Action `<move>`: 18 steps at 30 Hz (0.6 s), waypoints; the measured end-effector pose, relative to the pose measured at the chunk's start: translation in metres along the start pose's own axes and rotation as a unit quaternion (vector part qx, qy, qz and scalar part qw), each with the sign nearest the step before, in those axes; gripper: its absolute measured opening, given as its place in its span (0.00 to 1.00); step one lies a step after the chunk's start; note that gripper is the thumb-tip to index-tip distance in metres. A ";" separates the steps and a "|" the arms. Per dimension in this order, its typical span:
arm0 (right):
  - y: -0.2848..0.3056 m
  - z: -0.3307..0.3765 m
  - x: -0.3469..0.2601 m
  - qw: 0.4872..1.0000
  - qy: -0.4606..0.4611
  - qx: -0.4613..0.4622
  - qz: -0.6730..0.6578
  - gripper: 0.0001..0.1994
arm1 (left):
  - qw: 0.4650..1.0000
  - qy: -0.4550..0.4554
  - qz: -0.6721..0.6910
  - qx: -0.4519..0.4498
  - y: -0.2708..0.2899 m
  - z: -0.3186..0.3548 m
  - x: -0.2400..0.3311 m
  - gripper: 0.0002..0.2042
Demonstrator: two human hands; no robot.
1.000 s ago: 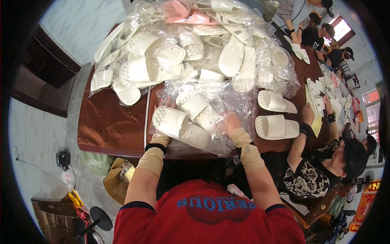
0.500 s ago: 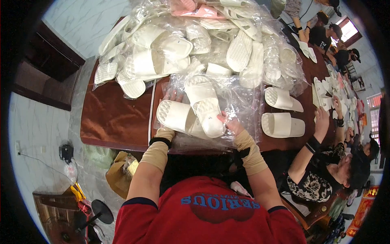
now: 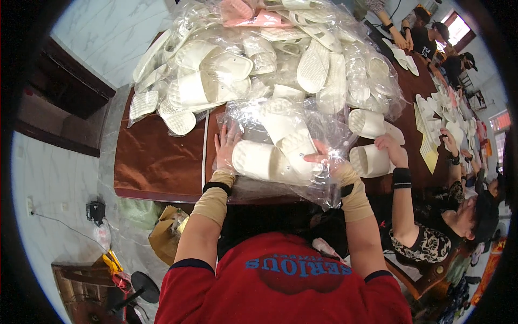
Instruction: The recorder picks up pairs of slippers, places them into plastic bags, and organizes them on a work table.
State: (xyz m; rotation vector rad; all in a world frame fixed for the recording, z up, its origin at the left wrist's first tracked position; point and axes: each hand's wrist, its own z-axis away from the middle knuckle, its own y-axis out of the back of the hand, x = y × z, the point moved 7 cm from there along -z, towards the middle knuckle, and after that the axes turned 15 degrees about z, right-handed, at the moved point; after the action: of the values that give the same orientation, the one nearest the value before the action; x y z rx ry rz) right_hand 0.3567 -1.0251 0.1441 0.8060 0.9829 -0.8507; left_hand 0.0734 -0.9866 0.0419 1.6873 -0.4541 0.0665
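A pair of white slippers [image 3: 258,161], one laid slantwise across the other, lies within a clear plastic bag [image 3: 245,116] on the table before me. My left hand [image 3: 227,143] rests with fingers spread on the bag, along the left side of the lower slipper. At the slippers' right end, my right hand [image 3: 324,155] grips the heel of the slanting upper slipper. Loose, shiny plastic partly covers that hand and its wrist. Both forearms wear beige sleeves and black bands.
Beyond my hands stands a large heap of bagged white slippers [image 3: 194,89], with some pink ones on top. At right, a co-worker's hand [image 3: 393,150] touches a loose slipper [image 3: 369,161]. More slippers [image 3: 429,116] lie farther along the brown-covered table [image 3: 156,162].
The slipper pair has shifted right and now sits under more of the plastic. My left hand has come out from beneath, fingers spread. The co-worker's hand has reached the loose slippers.
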 end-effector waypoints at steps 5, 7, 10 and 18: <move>0.023 -0.035 0.086 0.998 -0.006 0.013 0.061 0.36 | 0.984 0.025 0.173 -0.037 0.020 -0.013 -0.002 0.26; 0.025 -0.046 0.110 0.995 0.006 0.032 0.099 0.36 | 0.974 0.000 0.212 -0.083 0.025 -0.012 -0.010 0.22; 0.020 -0.048 0.103 0.982 0.027 0.067 0.175 0.37 | 0.955 -0.101 0.270 0.072 0.079 0.009 -0.030 0.19; 0.015 -0.021 0.023 0.962 0.005 0.037 0.271 0.35 | 0.904 0.065 0.420 -0.047 0.104 0.064 -0.029 0.31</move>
State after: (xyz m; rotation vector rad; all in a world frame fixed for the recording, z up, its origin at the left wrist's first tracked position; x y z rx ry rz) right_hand 0.3697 -1.0058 0.1185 1.0806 0.6870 -0.4093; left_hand -0.0011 -1.0508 0.1202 1.2749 -1.0382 0.7691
